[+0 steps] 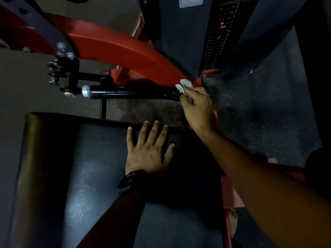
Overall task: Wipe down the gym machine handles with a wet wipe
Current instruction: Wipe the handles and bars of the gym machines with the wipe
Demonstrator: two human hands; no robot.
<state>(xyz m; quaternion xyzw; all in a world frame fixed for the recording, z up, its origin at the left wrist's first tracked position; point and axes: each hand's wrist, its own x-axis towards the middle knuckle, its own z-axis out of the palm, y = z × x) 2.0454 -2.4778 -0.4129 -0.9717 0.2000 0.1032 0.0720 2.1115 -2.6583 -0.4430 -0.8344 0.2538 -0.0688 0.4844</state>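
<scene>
- The right hand (197, 108) reaches forward with its fingers curled, pinching a white wipe (185, 84); the wipe's edges stick out above the fingertips.
- The wipe is pressed against the right end of a black handle (129, 93), where the hand covers the bar's tip.
- The handle lies nearly level, its long axis running left to right across the view and dipping slightly to the right. Its silver cap (86, 91) points left and sits against a black bolted bracket (69, 76).
- Just behind the handle, a curved red arm (111, 45) of the machine sweeps down towards the wipe.
- The left hand (146, 154) lies flat, fingers straight and spread, palm down on the black seat pad (89, 167) and holding nothing; a dark watch (129, 181) is on its wrist.
- A weight stack (218, 36) stands beyond the right hand, above the speckled floor (259, 108).
</scene>
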